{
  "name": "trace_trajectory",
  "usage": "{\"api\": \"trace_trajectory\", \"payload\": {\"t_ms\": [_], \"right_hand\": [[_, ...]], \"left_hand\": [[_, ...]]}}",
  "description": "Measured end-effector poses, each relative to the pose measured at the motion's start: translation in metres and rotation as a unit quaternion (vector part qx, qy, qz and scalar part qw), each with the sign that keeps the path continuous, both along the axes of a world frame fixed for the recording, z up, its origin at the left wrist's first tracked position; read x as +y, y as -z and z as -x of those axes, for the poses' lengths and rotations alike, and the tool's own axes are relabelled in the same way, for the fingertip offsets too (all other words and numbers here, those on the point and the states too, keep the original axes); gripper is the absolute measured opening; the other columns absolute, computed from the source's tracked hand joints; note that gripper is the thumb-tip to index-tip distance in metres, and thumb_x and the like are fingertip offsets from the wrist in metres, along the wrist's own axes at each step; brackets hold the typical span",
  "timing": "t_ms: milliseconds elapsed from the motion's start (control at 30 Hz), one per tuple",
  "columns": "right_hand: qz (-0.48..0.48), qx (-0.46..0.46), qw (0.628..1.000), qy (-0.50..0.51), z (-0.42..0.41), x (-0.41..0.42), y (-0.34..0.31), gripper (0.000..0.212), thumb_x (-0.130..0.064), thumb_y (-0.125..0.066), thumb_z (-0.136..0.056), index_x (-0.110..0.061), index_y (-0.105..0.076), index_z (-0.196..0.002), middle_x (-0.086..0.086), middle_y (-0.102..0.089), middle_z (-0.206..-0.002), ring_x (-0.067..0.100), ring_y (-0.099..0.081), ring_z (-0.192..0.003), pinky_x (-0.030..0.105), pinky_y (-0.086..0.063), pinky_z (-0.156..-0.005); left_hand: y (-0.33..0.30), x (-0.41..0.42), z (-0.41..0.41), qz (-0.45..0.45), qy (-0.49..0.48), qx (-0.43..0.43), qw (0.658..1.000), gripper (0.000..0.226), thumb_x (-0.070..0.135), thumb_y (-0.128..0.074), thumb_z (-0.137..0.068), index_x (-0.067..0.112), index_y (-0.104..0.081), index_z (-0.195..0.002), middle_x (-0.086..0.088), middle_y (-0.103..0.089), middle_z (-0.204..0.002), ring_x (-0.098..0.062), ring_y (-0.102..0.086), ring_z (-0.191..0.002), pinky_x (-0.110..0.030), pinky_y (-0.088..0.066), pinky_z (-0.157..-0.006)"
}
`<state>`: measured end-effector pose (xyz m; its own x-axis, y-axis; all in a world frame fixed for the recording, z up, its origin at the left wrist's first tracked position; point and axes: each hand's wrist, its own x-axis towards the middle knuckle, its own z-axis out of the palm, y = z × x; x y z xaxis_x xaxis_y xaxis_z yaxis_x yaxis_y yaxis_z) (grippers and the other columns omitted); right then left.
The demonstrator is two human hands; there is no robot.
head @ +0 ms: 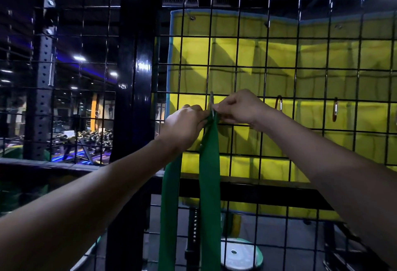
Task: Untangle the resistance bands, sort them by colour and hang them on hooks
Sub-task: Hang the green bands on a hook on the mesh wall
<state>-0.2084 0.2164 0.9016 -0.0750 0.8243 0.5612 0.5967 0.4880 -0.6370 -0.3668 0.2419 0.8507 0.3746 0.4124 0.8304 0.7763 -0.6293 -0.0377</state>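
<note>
Both hands meet at a metal hook [212, 103] clipped on the black wire grid [260, 107]. The left hand [186, 123] has its fingers curled round the top of the green band [209, 176], which hangs down in two strips. The right hand [237, 107] pinches at the hook. Two more hooks, a red one [279, 103] and another [335, 109], hang bare to the right, before a yellow mat [279, 56].

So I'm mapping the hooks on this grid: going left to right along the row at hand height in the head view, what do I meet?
left hand → green band on its hook → right hand → red carabiner → second carabiner.
</note>
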Motion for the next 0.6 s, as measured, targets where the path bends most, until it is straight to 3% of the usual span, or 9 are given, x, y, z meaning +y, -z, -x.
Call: {"api": "trace_trajectory", "payload": {"t_ms": [100,200,367,467,600], "right_hand": [[-0.026,-0.048,0.998,0.020,0.001,-0.007,0.015,0.025,-0.033,-0.067,-0.083,-0.009,-0.072,-0.090,0.005,-0.069,-0.087,0.020,-0.064,-0.089,0.038,-0.053,-0.082],[-0.059,-0.075,0.993,0.062,0.009,-0.009,0.024,0.027,-0.037,-0.069,-0.080,-0.011,-0.071,-0.089,-0.001,-0.062,-0.078,0.012,-0.054,-0.075,0.027,-0.042,-0.065],[-0.046,-0.130,0.983,0.119,0.016,-0.007,0.023,0.019,-0.022,-0.067,-0.082,-0.006,-0.070,-0.091,0.006,-0.061,-0.078,0.016,-0.052,-0.070,0.024,-0.037,-0.053],[-0.035,-0.174,0.976,0.125,0.014,-0.012,0.017,0.021,-0.004,-0.058,-0.084,-0.008,-0.071,-0.101,0.012,-0.065,-0.092,0.021,-0.056,-0.082,0.023,-0.041,-0.057],[-0.050,-0.259,0.953,0.148,0.014,-0.017,0.004,0.032,0.005,-0.048,-0.086,-0.008,-0.070,-0.106,0.013,-0.065,-0.103,0.025,-0.058,-0.093,0.027,-0.044,-0.071]], "left_hand": [[0.001,-0.001,-0.001,0.009,0.012,-0.023,1.000,0.028,0.021,-0.045,-0.096,0.020,-0.062,-0.118,-0.003,-0.061,-0.105,-0.021,-0.051,-0.099,-0.041,-0.048,-0.077],[0.003,0.000,-0.002,0.021,0.019,-0.041,0.999,0.027,0.021,-0.045,-0.096,0.021,-0.062,-0.117,-0.002,-0.061,-0.103,-0.021,-0.051,-0.098,-0.038,-0.047,-0.074],[0.006,0.001,-0.003,0.033,0.048,-0.089,0.994,0.027,0.022,-0.048,-0.095,0.025,-0.061,-0.118,0.002,-0.061,-0.102,-0.019,-0.053,-0.096,-0.033,-0.043,-0.070],[0.003,-0.002,-0.001,0.038,0.030,-0.099,0.994,0.028,0.022,-0.048,-0.095,0.032,-0.060,-0.119,0.006,-0.062,-0.113,-0.016,-0.052,-0.101,-0.030,-0.040,-0.071],[-0.005,-0.004,0.002,0.042,0.012,-0.102,0.994,0.028,0.023,-0.048,-0.095,0.032,-0.059,-0.119,0.004,-0.063,-0.115,-0.018,-0.055,-0.103,-0.028,-0.041,-0.072]]}}
